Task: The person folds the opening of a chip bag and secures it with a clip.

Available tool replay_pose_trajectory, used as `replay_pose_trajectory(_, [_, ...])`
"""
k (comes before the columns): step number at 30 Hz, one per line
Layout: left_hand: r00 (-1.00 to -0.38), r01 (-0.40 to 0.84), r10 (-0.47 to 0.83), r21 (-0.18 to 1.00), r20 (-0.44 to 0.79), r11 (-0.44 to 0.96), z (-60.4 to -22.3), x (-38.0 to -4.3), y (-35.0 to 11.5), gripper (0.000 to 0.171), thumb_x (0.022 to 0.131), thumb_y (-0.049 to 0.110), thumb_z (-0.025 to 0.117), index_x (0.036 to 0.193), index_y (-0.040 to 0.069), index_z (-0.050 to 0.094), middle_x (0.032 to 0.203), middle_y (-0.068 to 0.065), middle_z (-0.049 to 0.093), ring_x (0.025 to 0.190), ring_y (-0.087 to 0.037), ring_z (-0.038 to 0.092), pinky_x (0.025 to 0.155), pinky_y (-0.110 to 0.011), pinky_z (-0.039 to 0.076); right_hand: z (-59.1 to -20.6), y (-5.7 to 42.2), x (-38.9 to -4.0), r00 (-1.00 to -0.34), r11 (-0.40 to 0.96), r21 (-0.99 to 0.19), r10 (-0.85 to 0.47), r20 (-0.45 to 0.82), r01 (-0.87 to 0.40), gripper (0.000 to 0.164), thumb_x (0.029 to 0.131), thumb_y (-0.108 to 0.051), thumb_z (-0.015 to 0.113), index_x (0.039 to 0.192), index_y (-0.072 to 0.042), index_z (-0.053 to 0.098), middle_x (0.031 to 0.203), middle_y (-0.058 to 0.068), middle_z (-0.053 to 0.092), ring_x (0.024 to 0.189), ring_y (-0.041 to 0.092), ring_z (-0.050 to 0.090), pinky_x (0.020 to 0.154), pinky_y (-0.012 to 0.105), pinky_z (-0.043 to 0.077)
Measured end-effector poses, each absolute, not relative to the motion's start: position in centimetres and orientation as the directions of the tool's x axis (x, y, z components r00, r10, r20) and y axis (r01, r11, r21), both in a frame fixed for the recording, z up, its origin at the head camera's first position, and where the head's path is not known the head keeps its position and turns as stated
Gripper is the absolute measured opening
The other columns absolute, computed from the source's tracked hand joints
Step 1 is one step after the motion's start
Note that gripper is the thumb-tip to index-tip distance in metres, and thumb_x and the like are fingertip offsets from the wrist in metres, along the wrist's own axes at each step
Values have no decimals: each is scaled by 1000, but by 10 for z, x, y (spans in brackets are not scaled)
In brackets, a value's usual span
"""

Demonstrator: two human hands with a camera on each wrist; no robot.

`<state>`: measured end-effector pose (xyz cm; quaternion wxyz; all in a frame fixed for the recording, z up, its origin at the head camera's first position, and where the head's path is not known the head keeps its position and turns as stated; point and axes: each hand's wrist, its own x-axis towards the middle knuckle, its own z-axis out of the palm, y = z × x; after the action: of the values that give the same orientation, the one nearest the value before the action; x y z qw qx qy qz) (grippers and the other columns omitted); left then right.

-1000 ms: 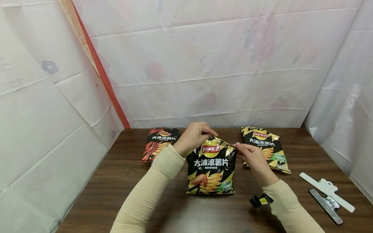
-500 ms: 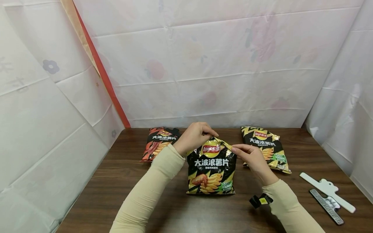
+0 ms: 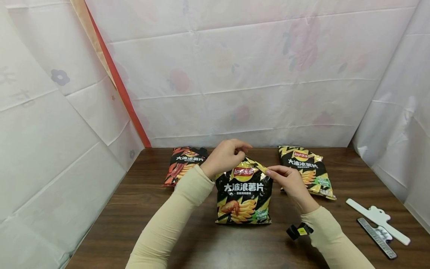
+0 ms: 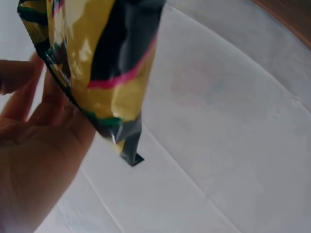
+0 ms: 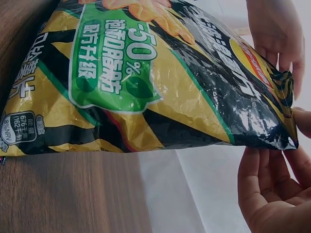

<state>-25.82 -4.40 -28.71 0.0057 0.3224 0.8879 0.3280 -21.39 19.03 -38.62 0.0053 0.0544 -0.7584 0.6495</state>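
Note:
A black and yellow bag of potato chips (image 3: 244,194) stands upright in front of me, its top edge folded over at the right. My right hand (image 3: 291,183) pinches that top right corner; in the right wrist view, its thumb lies over the edge and the fingers (image 5: 265,177) are beneath. My left hand (image 3: 226,158) hovers at the bag's top left, index finger lifted and thumb apart from the fingers. In the left wrist view, the left hand's fingers (image 4: 53,107) are beside the bag's edge (image 4: 116,58), partly hidden by it.
A red and black chip bag (image 3: 181,170) lies at the back left, partly behind my left arm. Another yellow and black chip bag (image 3: 304,170) lies at the back right. On the right of the wooden table (image 3: 134,224) are a white clip (image 3: 376,218) and a grey clip (image 3: 377,235).
The bag's top right edge has been folded forward by my right hand, showing a yellow strip. My left fingers have lifted off the top edge and spread from the thumb.

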Motion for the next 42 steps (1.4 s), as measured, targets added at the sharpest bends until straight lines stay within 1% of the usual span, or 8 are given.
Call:
replay_pose_trajectory(5, [-819,543,542,561,189,624,-289,-258,-40,29,100,31,57,121,15,69,113,0,70,96,-12,65,82,-31,53,-388,191,-214,-994,158,-983,-82,76,-88,37,93,-33,69,116,-5,71,100,-19,69,95,4,63,84,28,53])
replay_pose_trajectory(7, [-829,529,530,558,178,640,-289,-258,-39,29,98,36,59,117,17,71,110,1,71,96,-11,65,83,-33,54,-388,191,-214,-993,152,-984,-84,79,-91,36,93,-32,69,116,-5,71,99,-19,69,95,4,63,84,27,54])
replay_pose_trajectory(12, [-845,504,514,546,149,670,-287,-258,-38,28,96,40,63,109,19,75,107,2,73,75,-7,62,71,-28,51,-388,192,-215,-993,147,-984,-83,89,-101,34,92,-31,69,114,-5,72,98,-19,70,94,3,64,82,25,54])
replay_pose_trajectory(18, [-854,469,514,555,86,687,-286,-258,-39,28,94,39,66,105,16,77,89,-3,76,41,-9,31,51,-25,37,-388,192,-214,-993,171,-980,-82,87,-100,35,92,-33,70,115,-6,72,98,-20,69,94,3,63,83,27,54])
replay_pose_trajectory(22, [-851,466,521,564,73,682,-287,-259,-40,26,93,38,67,101,16,78,80,-3,74,39,-8,27,49,-25,34,-387,192,-213,-993,174,-980,-81,84,-97,35,92,-31,70,115,-4,71,97,-20,69,95,2,63,83,25,53])
replay_pose_trajectory(27, [-845,475,528,573,86,667,-289,-261,-41,20,92,34,69,98,18,79,92,1,75,43,-9,33,51,-25,37,-387,191,-212,-992,181,-978,-82,92,-106,37,93,-29,69,116,0,70,96,-20,70,94,2,64,83,24,53])
replay_pose_trajectory(32, [-842,477,531,583,91,657,-289,-262,-42,15,92,30,70,97,19,79,95,3,75,49,-10,40,53,-25,38,-388,191,-212,-991,175,-978,-88,103,-117,31,92,-28,70,112,-5,72,96,-20,70,94,2,64,81,23,53])
replay_pose_trajectory(42, [-838,480,539,588,87,651,-288,-262,-45,12,92,25,70,96,18,79,88,3,75,44,-9,33,49,-25,34,-391,189,-213,-991,160,-979,-66,118,-128,27,91,-27,71,107,-5,74,93,-21,71,91,3,63,78,26,52])
